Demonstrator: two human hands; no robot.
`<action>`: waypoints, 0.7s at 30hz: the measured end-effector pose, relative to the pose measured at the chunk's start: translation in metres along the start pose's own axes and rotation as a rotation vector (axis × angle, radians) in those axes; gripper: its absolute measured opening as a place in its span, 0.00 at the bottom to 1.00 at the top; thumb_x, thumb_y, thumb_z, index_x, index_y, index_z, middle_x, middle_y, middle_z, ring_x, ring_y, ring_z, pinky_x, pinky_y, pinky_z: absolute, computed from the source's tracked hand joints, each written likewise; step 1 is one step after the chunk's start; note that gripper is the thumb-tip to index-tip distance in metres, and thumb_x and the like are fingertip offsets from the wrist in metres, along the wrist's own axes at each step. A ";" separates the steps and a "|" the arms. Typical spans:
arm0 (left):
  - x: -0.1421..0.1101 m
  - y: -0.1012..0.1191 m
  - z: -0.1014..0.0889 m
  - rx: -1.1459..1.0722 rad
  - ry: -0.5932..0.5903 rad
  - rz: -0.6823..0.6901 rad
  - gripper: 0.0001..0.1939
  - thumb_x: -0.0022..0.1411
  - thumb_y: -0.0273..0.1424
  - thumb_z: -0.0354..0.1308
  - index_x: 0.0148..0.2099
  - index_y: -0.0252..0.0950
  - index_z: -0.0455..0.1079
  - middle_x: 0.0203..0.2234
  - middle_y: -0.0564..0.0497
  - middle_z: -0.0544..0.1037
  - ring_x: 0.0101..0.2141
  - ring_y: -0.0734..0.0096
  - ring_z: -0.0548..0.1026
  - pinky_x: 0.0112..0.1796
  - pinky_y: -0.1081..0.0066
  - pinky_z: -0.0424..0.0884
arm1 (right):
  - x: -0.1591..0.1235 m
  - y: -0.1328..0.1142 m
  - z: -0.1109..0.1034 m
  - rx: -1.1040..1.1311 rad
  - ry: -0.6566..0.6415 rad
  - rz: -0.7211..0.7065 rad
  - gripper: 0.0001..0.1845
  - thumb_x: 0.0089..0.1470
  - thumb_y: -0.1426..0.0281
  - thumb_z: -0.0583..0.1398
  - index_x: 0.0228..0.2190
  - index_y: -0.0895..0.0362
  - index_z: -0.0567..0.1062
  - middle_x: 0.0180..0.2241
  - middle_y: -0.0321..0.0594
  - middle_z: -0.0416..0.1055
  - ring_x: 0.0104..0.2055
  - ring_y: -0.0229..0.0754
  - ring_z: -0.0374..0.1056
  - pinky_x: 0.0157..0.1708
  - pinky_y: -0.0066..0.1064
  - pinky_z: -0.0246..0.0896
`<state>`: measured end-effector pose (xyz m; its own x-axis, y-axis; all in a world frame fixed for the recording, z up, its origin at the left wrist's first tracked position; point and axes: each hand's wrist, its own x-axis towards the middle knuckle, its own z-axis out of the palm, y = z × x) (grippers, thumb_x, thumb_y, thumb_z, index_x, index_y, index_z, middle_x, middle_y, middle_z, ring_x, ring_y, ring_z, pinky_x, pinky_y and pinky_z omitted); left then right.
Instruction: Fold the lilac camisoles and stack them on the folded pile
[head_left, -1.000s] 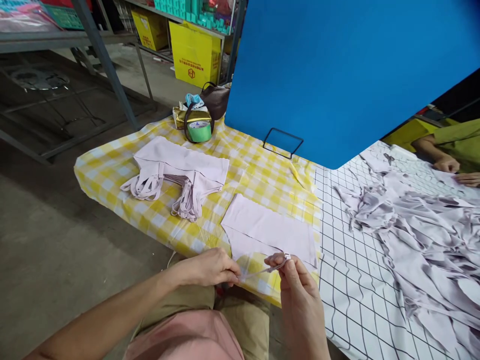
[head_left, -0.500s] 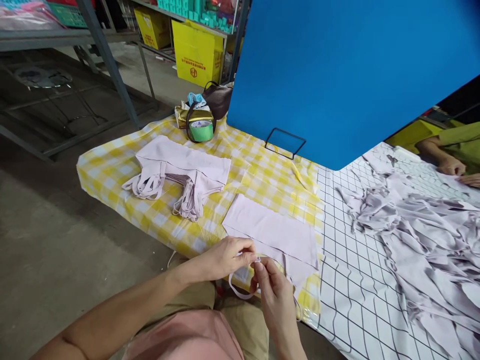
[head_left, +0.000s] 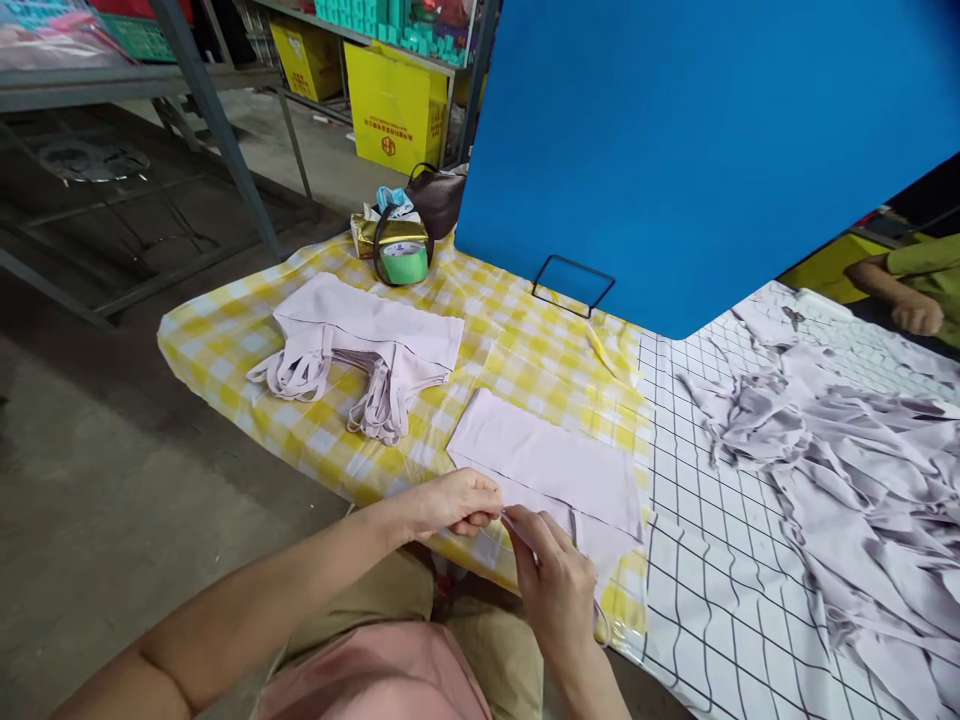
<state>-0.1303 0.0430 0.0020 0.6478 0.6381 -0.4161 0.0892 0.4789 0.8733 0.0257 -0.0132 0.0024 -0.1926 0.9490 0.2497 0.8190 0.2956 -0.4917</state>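
A pale lilac strappy top lies flat on the yellow checked cloth before me, its strap end toward my lap. My left hand is closed in a pinch at the top's near edge, on a thin strap. Its fingertips almost meet those of my right hand, also pinched on the strap. The fingers hide most of the strap. To the left, a stack of similar lilac tops lies with its looped straps toward me.
A large heap of lilac fabric pieces covers the right of the grid-patterned cloth. A blue board rises behind a black wire frame. Green tape stands at the back. A co-worker's hand is at far right.
My left fingers have curled tighter, and the strap loop that hung below my hands is out of sight. At far right, the co-worker's hands have moved apart; only one shows now.
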 end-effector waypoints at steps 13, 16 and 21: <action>0.053 -0.003 -0.025 1.405 0.217 0.539 0.06 0.59 0.22 0.48 0.36 0.32 0.66 0.35 0.44 0.69 0.39 0.63 0.68 0.40 0.67 0.65 | 0.041 0.037 0.012 0.018 -0.083 0.210 0.18 0.56 0.61 0.48 0.28 0.56 0.74 0.28 0.42 0.73 0.28 0.42 0.68 0.28 0.30 0.55; 0.060 0.000 -0.029 1.318 0.226 0.499 0.06 0.59 0.23 0.50 0.35 0.32 0.68 0.34 0.46 0.70 0.38 0.65 0.69 0.39 0.70 0.65 | 0.046 0.040 0.013 -0.051 -0.107 0.190 0.17 0.57 0.64 0.48 0.29 0.56 0.74 0.29 0.42 0.73 0.28 0.41 0.67 0.28 0.30 0.54; 0.063 0.006 -0.036 1.188 0.175 0.469 0.06 0.59 0.26 0.53 0.36 0.32 0.70 0.33 0.48 0.72 0.37 0.67 0.70 0.37 0.72 0.64 | 0.055 0.041 0.013 -0.181 -0.162 0.157 0.14 0.57 0.69 0.50 0.30 0.56 0.75 0.30 0.40 0.73 0.29 0.41 0.68 0.27 0.29 0.50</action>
<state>-0.1158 0.1079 -0.0284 0.7012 0.7117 0.0410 0.5550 -0.5811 0.5952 0.0415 0.0529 -0.0151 -0.1278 0.9911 0.0386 0.9261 0.1332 -0.3529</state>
